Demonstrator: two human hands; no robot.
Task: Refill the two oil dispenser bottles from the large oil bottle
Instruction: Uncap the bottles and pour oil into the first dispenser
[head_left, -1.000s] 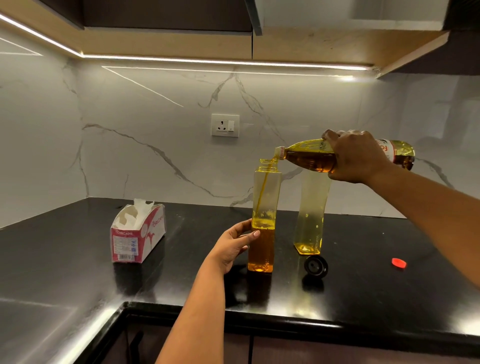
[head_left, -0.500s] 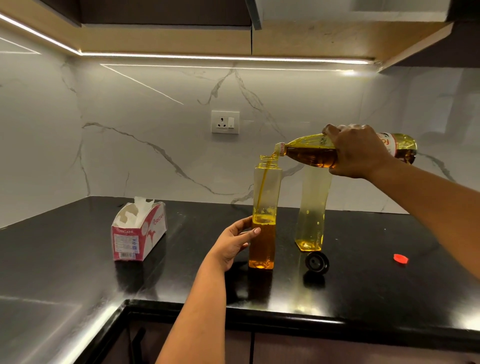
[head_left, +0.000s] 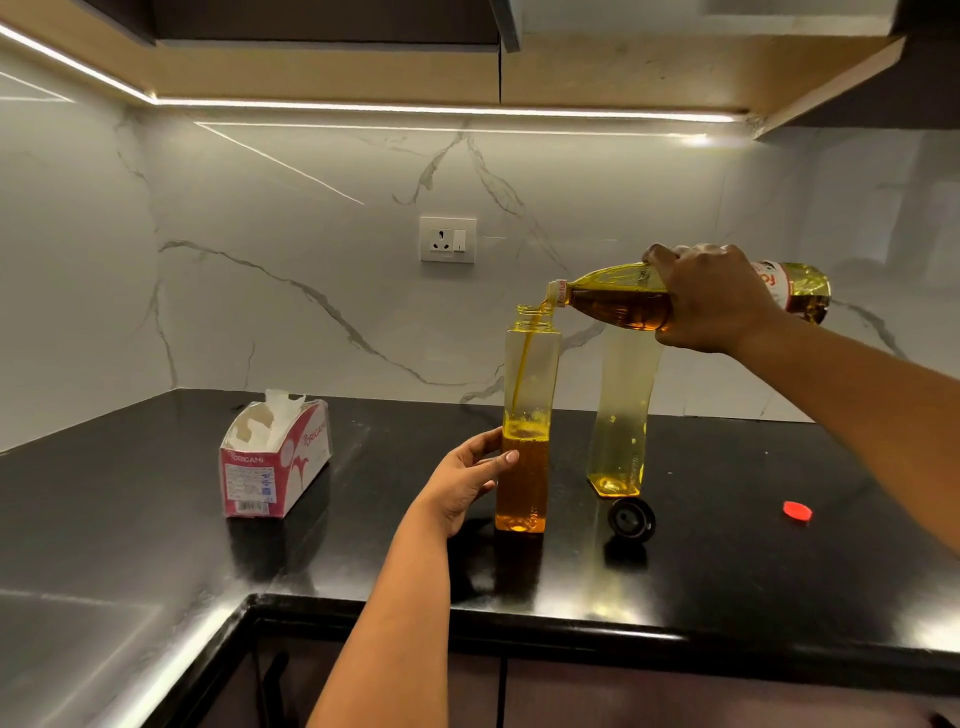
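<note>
Pouring goes on at centre frame: the right hand (head_left: 714, 301) wraps its fingers round the large oil bottle (head_left: 623, 301), tipped almost level, its mouth just over the neck of the near dispenser bottle (head_left: 527, 415). The left hand (head_left: 470, 475) steadies that bottle low down, fingers curled against its side. A thin stream suits the narrow neck, I reckon; keeping the tilt gentle and the spout close should avoid spills on the black counter (head_left: 156, 545). By my count: two dispenser bottles, the far dispenser bottle (head_left: 621, 415) nearly empty, one black cap (head_left: 631, 518), one red cap (head_left: 797, 510) lower right, one tissue box (head_left: 275, 457) left.
</note>
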